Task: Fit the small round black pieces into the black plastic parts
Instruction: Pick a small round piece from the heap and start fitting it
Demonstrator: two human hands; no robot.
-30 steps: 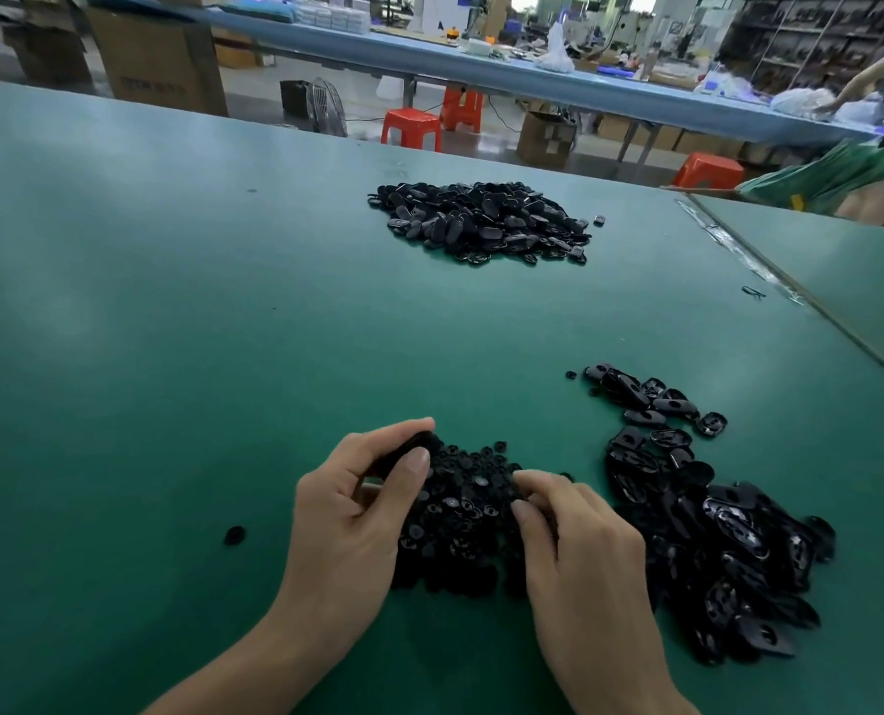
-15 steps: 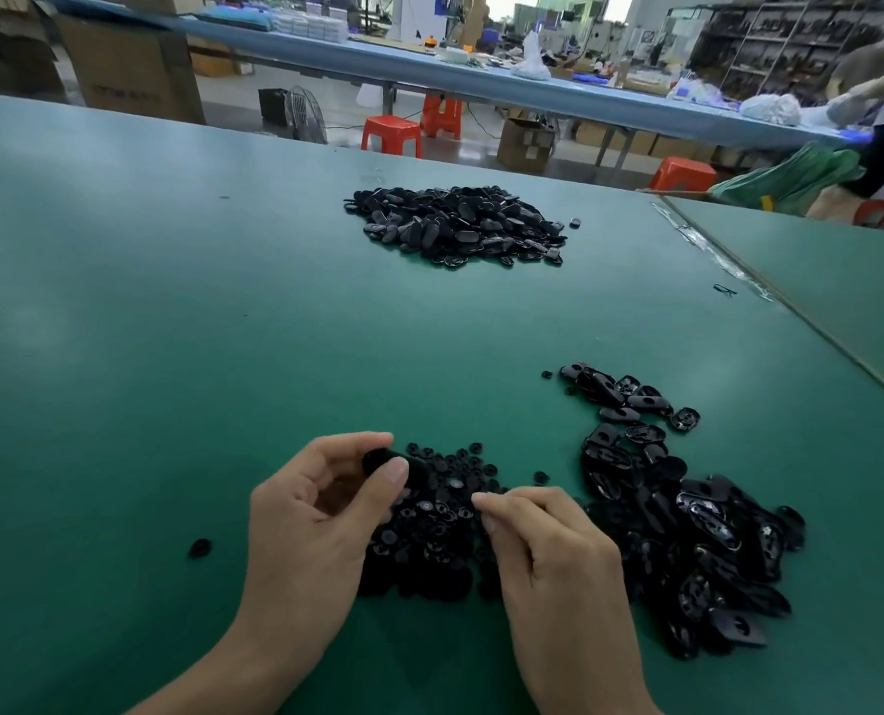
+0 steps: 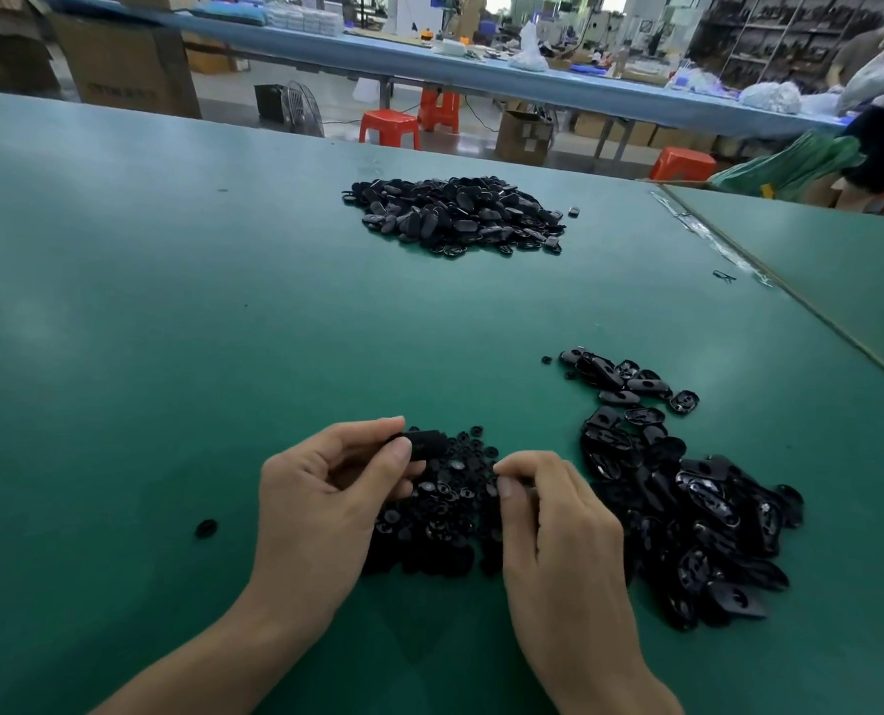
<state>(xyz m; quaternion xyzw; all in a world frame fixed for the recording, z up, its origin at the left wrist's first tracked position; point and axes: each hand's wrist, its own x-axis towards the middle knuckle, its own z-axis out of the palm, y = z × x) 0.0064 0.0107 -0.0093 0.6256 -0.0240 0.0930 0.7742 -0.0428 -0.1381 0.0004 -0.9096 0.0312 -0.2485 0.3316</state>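
Note:
My left hand pinches a black plastic part between thumb and fingers, just above a heap of small round black pieces. My right hand hovers at the heap's right side, thumb and forefinger pinched together; what they hold is too small to tell. A pile of black plastic parts lies to the right of my hands. A second, larger pile of black parts sits farther back on the green table.
One stray round piece lies left of my left hand. A seam divides this table from the adjoining one on the right. Red stools, boxes and a long blue bench stand behind; a person works at far right.
My left hand has lifted the black part slightly clear of the heap. My right hand's fingertips have drawn together in a pinch at the heap's edge. The camera has tilted a little.

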